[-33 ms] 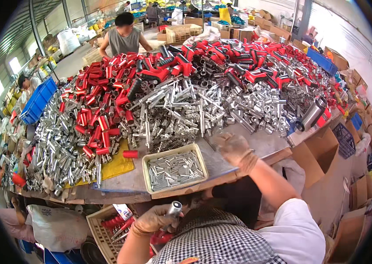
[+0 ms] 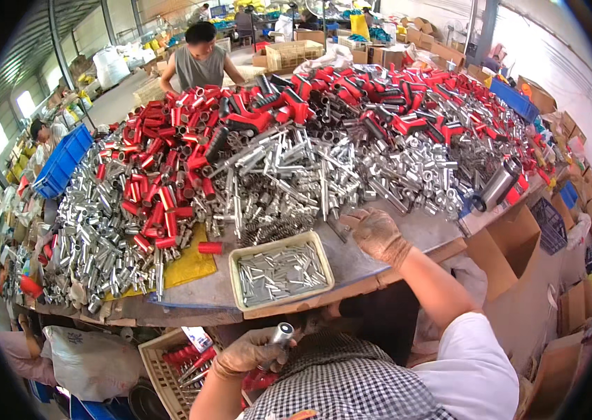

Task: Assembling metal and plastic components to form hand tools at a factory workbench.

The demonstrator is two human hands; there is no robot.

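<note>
Low in front of my body, my gloved left hand [image 2: 248, 351] is wrapped round a short silver metal cylinder [image 2: 282, 332] with a dark ring at its upper end. My gloved right hand [image 2: 378, 236] is over the grey tabletop [image 2: 418, 231], fingers stretched out to the left and nothing visibly held. Beside its fingertips lies a thin dark rod-like piece [image 2: 338, 231]. A cream tray [image 2: 235, 276] of small silver pins [image 2: 283, 271] stands at the table's near edge. Behind it are dark coil springs [image 2: 275, 229] and a heap of silver metal parts [image 2: 289, 168].
Red tubes [image 2: 170, 140] and red-and-black tool housings [image 2: 254, 115] pile up further back. Blue bins [image 2: 65, 162] flank the heap. A crate [image 2: 159, 374] of red-handled parts stands below my left arm; an open carton [image 2: 502, 241] is at the right. Across the table, a person [image 2: 200, 63] stands.
My right hand, blurred before, now shows sharply at nearly the same place, slightly further right. My left hand still holds the metal cylinder. The whole view has shifted slightly.
</note>
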